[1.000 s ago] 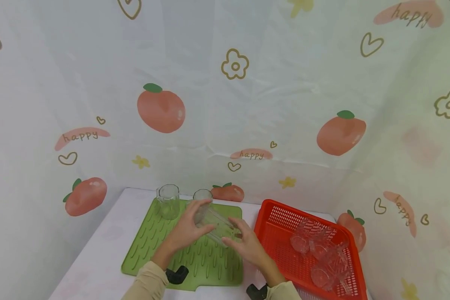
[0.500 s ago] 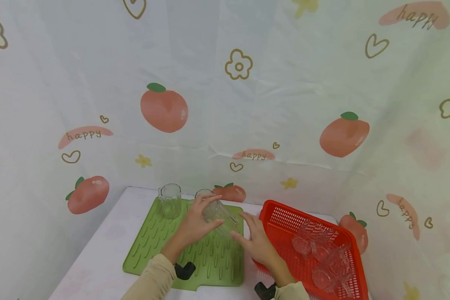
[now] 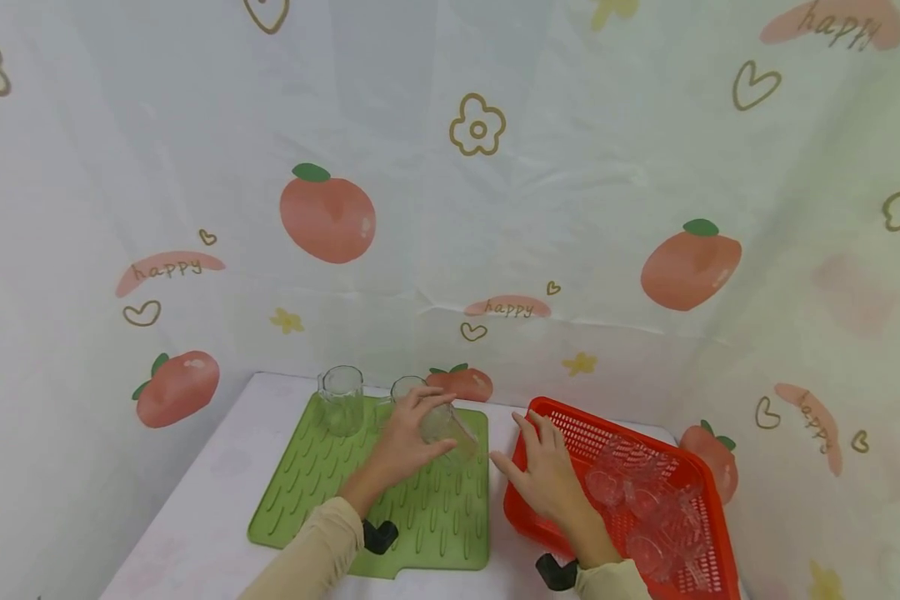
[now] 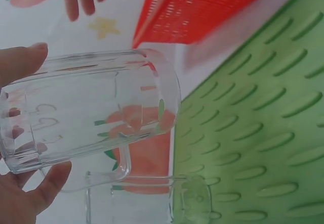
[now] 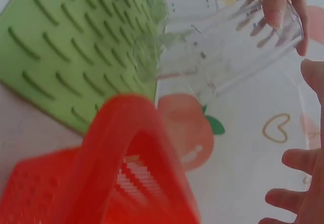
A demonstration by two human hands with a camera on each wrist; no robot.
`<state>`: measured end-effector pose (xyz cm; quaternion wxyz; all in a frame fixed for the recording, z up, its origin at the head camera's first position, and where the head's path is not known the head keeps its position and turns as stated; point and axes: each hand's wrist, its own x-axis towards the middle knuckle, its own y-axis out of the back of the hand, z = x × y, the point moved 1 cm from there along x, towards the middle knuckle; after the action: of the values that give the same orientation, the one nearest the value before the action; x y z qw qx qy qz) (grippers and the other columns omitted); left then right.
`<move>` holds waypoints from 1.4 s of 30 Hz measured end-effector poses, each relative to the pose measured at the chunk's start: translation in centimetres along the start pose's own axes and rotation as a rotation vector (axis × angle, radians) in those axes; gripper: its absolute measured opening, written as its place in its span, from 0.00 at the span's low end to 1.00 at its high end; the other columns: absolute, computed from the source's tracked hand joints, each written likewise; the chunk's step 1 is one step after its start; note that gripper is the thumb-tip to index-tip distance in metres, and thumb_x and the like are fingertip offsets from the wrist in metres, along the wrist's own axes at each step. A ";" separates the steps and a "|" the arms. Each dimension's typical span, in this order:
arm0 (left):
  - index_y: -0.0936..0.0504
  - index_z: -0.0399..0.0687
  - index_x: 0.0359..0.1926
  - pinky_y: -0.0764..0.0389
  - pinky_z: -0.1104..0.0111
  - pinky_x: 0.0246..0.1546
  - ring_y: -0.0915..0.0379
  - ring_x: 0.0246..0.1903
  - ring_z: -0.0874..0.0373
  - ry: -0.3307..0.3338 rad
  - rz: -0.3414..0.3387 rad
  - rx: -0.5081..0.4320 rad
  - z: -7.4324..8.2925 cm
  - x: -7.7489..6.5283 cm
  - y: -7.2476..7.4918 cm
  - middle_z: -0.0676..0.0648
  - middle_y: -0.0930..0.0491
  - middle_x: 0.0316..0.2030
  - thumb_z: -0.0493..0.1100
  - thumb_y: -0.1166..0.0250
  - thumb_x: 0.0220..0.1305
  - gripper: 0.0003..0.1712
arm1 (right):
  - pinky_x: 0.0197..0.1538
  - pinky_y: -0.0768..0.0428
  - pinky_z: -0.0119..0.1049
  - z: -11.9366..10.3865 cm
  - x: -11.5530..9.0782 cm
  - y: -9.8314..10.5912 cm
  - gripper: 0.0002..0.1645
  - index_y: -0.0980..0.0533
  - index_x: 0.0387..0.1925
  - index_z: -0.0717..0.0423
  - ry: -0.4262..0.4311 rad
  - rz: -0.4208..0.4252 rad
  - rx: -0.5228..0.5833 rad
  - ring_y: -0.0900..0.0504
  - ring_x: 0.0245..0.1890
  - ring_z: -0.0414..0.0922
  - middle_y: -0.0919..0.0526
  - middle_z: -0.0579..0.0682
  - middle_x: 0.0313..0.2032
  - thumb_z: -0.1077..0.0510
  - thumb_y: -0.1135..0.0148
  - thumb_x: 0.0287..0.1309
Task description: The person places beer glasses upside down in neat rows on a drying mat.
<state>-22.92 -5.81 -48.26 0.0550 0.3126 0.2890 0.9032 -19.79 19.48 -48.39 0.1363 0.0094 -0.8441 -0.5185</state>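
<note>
My left hand (image 3: 405, 437) grips a clear glass mug (image 4: 96, 107) near its rim, thumb on one side and fingers on the other. The mug is tilted over the right part of the green ribbed mat (image 3: 435, 533); whether its base touches the mat, I cannot tell. Two more glass mugs stand upright at the mat's back: one at the left (image 3: 341, 404), the other (image 3: 408, 387) partly hidden behind my left hand. My right hand (image 3: 547, 471) holds nothing, its fingers spread, over the left side of the red basket (image 3: 528, 521).
Several clear glass mugs (image 3: 648, 508) lie in the right part of the red basket, which stands right of the mat. A white cloth (image 3: 450, 208) with fruit prints hangs behind the table (image 3: 202, 500).
My right hand has let go of the glass mug and moved right, toward the basket. The left hand has shifted slightly right with the mug, which looks more upright.
</note>
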 end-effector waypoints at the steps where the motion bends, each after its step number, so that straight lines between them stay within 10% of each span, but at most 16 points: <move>1: 0.23 0.55 0.67 0.22 0.46 0.59 0.31 0.67 0.44 -0.002 -0.005 0.008 0.0 0.1 -0.1 0.45 0.28 0.67 0.45 0.19 0.53 0.40 | 0.71 0.36 0.70 0.3 -0.1 0.1 0.49 0.38 0.76 0.49 -0.013 -0.001 -0.012 0.42 0.75 0.63 0.39 0.60 0.74 0.28 0.40 0.63; 11: 0.23 0.56 0.67 0.22 0.45 0.61 0.32 0.67 0.41 0.065 0.013 0.055 -0.5 0.7 -1.7 0.42 0.28 0.67 0.45 0.18 0.50 0.42 | 0.71 0.38 0.73 2.0 -0.6 1.6 0.52 0.42 0.78 0.46 -0.079 -0.059 -0.041 0.47 0.76 0.65 0.45 0.61 0.77 0.26 0.43 0.63; 42: 0.21 0.56 0.66 0.25 0.52 0.64 0.32 0.65 0.48 -0.060 -0.183 0.328 -1.7 4.6 -5.8 0.50 0.25 0.65 0.47 0.19 0.52 0.39 | 0.65 0.34 0.77 5.1 -1.2 3.9 0.55 0.43 0.78 0.50 -0.170 -0.100 -0.111 0.47 0.74 0.68 0.46 0.63 0.76 0.24 0.44 0.62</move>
<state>-28.11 -0.55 -50.16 0.0940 0.3166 0.4578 0.8254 -19.40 25.92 -47.34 0.0385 -0.0003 -0.8210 -0.5696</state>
